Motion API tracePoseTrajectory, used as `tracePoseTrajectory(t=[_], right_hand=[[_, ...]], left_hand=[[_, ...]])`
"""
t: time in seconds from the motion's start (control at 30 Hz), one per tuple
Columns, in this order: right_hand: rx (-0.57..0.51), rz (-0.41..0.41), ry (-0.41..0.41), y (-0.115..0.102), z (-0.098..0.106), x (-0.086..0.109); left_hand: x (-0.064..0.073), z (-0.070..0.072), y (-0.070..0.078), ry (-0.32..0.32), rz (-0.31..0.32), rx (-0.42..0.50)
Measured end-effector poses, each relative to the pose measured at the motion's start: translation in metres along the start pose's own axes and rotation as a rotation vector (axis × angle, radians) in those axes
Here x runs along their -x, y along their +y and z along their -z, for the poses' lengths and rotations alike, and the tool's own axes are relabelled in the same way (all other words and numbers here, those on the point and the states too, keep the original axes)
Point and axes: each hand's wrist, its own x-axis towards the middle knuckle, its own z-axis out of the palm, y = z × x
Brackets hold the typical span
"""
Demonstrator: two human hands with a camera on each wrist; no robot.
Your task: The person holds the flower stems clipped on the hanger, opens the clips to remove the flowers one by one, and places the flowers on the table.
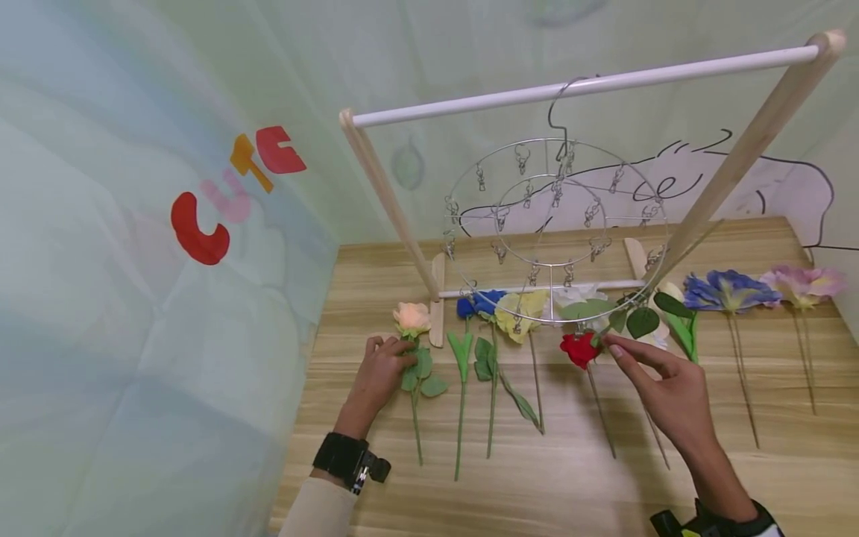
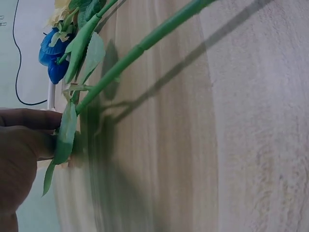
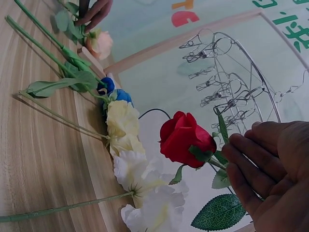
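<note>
A red artificial rose [image 1: 580, 350] is held off the table beneath the front rim of a round wire hanger [image 1: 552, 265]. My right hand [image 1: 671, 391] pinches it just behind the bloom with thumb and forefinger. Dark green leaves [image 3: 219, 212] show beside those fingers, and the stem runs partly hidden behind them. A wire clip hangs close above a narrow leaf [image 3: 222, 128]. On the left, my left hand [image 1: 385, 369] grips a peach rose [image 1: 411, 318] under its bloom. Its leaves [image 2: 67, 135] partly cover the fingertips, and its green stem [image 2: 145, 46] slants over the wood.
The hanger hooks over the white bar [image 1: 470, 104] of a wooden stand. Along the table [image 1: 510, 492] lie blue flowers [image 1: 483, 303], a yellow one [image 1: 523, 313], white ones [image 3: 154, 193], a blue-violet bloom [image 1: 728, 291] and a pink one [image 1: 801, 286]. Several small clips hang from the hanger.
</note>
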Motion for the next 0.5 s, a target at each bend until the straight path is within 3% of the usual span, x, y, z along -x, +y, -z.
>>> tracePoseTrajectory(t=[0.5], right_hand=[[0.006,0.026,0.03,-0.0016,0.0032,-0.0034]], left_hand=[[0.0024,-0.0097,0.0006,-0.007,0.014,0.076]])
